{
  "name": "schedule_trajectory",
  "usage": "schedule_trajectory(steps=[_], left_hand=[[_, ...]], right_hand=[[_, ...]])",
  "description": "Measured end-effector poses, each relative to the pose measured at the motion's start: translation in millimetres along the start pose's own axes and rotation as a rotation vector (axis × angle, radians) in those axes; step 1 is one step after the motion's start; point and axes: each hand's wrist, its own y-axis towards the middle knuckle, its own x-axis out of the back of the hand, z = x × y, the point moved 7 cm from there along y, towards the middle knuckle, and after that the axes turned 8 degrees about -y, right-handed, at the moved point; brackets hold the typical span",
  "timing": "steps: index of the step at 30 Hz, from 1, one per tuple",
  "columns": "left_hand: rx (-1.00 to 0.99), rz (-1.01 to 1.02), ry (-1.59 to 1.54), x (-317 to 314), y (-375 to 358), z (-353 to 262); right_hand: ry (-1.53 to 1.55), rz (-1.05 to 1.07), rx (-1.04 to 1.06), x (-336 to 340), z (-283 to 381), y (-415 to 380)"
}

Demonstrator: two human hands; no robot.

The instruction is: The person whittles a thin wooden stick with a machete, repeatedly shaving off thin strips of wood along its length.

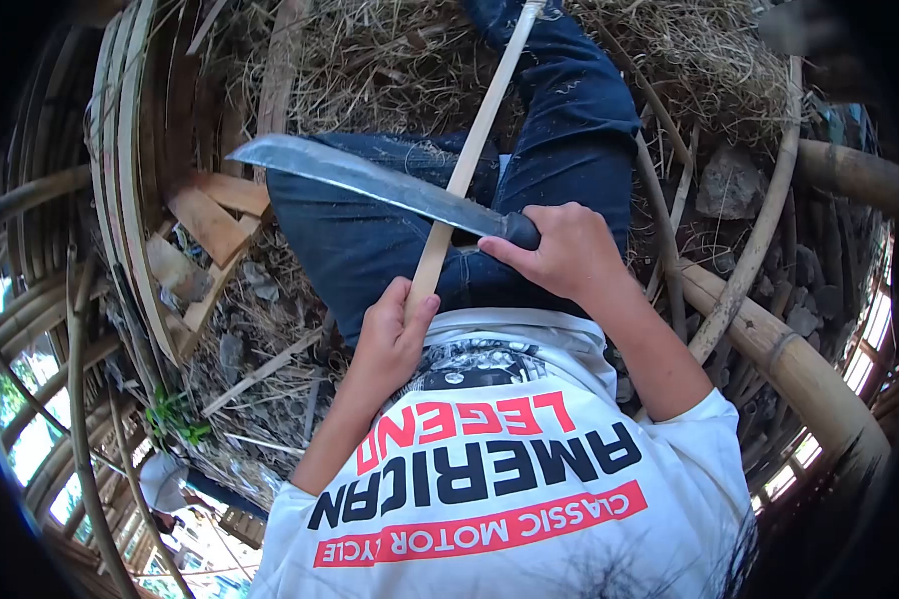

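My left hand [395,334] is closed around the near end of a long, pale strip of split wood or bamboo [479,135]. The strip runs away from me over my lap, its far end up by the leg of my jeans [574,105]. My right hand [559,250] grips the dark handle of a machete [355,180]. The broad grey blade points left and lies across the strip, overlapping it a little beyond my left hand. Part of the handle is hidden inside my right fist.
Long bent slats [130,180] and short wood blocks [208,225] are at the left. A thick bamboo pole [769,339] slants along the right, near a grey rock [731,185]. Dry straw [370,60] covers the ground ahead. A person in white [162,481] is at lower left.
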Motion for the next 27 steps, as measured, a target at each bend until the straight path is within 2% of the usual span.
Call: schedule_trajectory(steps=[3,7,9,11,13,18,27], left_hand=[[0.036,-0.005,0.085,3.4,-0.2,-3.2],[0.054,0.014,0.028,6.0,-3.2,3.9],[0.054,0.026,-0.047,6.8,-9.9,6.1],[0.15,0.047,-0.109,8.0,-19.8,8.2],[0.17,0.051,-0.081,14.5,-23.6,8.3],[0.207,0.074,-0.15,23.2,-21.4,3.9],[0.253,0.129,-0.297,25.6,-31.2,-1.3]], right_hand=[[-0.008,0.028,0.02,0.4,-1.2,6.2],[-0.046,-0.001,0.025,4.4,-2.5,11.1],[-0.016,-0.085,-0.047,12.3,-11.2,19.3],[0.017,-0.118,-0.126,16.5,-28.9,35.0],[0.022,-0.187,-0.137,28.6,-39.8,47.3],[-0.08,-0.215,-0.124,32.5,-42.1,59.6],[-0.045,-0.193,-0.197,37.5,-52.9,71.6]])
